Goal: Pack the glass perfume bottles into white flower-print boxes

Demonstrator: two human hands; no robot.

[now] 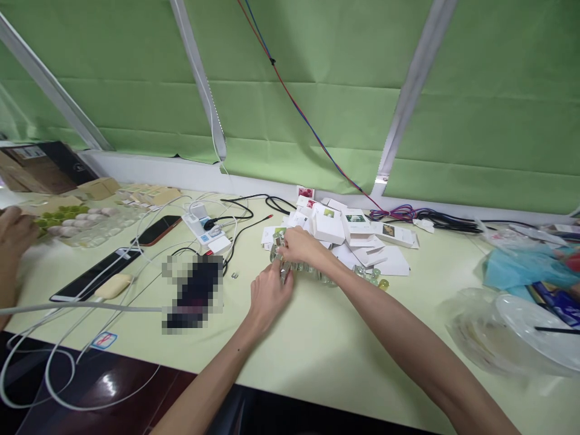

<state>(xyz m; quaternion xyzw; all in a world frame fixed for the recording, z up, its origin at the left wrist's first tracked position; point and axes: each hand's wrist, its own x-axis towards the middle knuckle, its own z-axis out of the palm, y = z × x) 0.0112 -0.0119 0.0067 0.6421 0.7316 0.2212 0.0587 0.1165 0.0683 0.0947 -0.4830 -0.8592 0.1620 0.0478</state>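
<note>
My left hand [270, 291] is closed around a small clear glass bottle [284, 275], its fingers pointing away from me near the middle of the table. Just beyond it, my right hand [301, 246] reaches across with curled fingers pinching at small glass bottles [277, 239]. The two hands almost touch, and their fingers hide parts of the glass. Under and beside my right forearm runs a cluster of similar bottles [360, 271], with a yellowish one [383, 284] at its right end. Behind the hands lies a heap of small white cardboard boxes [328, 226], some with printed pictures.
Left of my hands are a power strip [197, 225], tangled white cables, phones [156, 231] and a blurred dark object [194, 296]. Another person's hand [17, 232] is beside a clear tray of green and pale pieces [86, 225]. A plastic bowl [521, 338] and bags [525, 266] stand right.
</note>
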